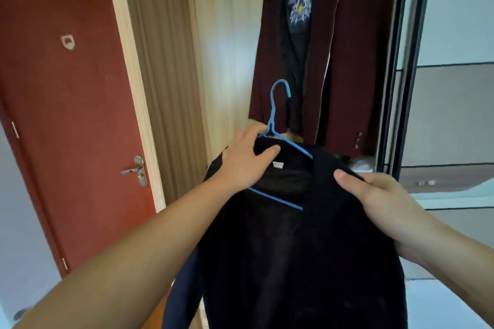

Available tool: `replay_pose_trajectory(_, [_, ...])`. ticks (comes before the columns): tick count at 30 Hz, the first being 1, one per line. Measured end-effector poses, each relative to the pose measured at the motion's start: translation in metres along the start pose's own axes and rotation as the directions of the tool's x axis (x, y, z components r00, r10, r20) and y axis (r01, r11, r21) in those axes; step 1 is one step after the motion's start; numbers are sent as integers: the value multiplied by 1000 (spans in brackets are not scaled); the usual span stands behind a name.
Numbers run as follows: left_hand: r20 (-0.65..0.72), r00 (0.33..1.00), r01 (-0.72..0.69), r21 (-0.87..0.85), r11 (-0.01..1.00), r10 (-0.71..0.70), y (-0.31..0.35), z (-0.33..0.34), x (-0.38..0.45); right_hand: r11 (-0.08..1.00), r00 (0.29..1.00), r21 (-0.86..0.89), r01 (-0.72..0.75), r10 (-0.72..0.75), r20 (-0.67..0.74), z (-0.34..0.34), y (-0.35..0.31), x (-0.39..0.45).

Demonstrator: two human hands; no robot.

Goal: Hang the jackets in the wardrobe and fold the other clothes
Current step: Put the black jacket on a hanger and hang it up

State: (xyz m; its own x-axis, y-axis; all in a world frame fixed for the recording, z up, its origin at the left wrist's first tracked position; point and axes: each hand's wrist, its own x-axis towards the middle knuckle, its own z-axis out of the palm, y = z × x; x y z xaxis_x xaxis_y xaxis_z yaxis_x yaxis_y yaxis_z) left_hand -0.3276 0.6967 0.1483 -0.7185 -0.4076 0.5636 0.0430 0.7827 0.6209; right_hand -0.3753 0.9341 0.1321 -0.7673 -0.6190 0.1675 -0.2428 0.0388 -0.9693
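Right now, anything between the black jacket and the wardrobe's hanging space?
Nothing visible. The black jacket on its blue hanger faces the open wardrobe. The maroon jacket hangs to the right; the rail is out of frame.

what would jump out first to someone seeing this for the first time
The dark jacket filling the lower centre, draped on a blue hanger whose hook points up. The left hand grips its collar near the hanger's neck; the right hand holds the other shoulder. Behind, a maroon jacket already hangs in the wardrobe, with a red door at left.
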Motion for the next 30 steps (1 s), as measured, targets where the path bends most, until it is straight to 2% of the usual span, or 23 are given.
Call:
replay_pose_trajectory(2, [-68, 998, -18, -27, 999, 16, 26, -7, -12, 995, 999, 93, 26, -24, -28, -2, -31, 14])
replay_pose_trajectory(5, [-134, 991, -49, -287, 957, 10, 69, -20, -28, 983, 991, 145, 112, -100, -86, 0, -84, 39])
replay_pose_trajectory(6, [-155, 988, -74, -323, 944, 24, 83, -24, -32, 979, 985, 140, 149, -134, -108, 2, -103, 47])
replay_pose_trajectory(12, [-234, 956, -223, -188, 957, 177, 139, -52, -29, 908, 905, 96, 408, -389, -171, 16, -205, 85])
replay_pose_trajectory(15, [-389, 859, -315, 111, 943, 333, 152, -63, -13, 871, 862, 87, 484, -458, -215, 25, -240, 103])
replay_pose_trajectory(16, [-398, 847, -302, 184, 936, 351, 154, -63, -6, 858, 850, 95, 505, -475, -228, 29, -251, 110])
replay_pose_trajectory(18, [-422, 858, -193, 262, 945, 292, 154, -61, 13, 833, 827, 126, 539, -495, -268, 40, -272, 125])
replay_pose_trajectory(20, [-460, 859, -128, 236, 963, 226, 145, -61, 37, 812, 800, 129, 569, -510, -317, 53, -291, 140])
replay_pose_trajectory(26, [-543, 798, -330, -31, 944, 261, 101, -70, 133, 782, 734, 67, 619, -547, -402, 77, -320, 196])
replay_pose_trajectory(30, [-514, 801, -360, -1, 933, 309, 68, -77, 190, 774, 710, 32, 633, -563, -424, 84, -329, 236])
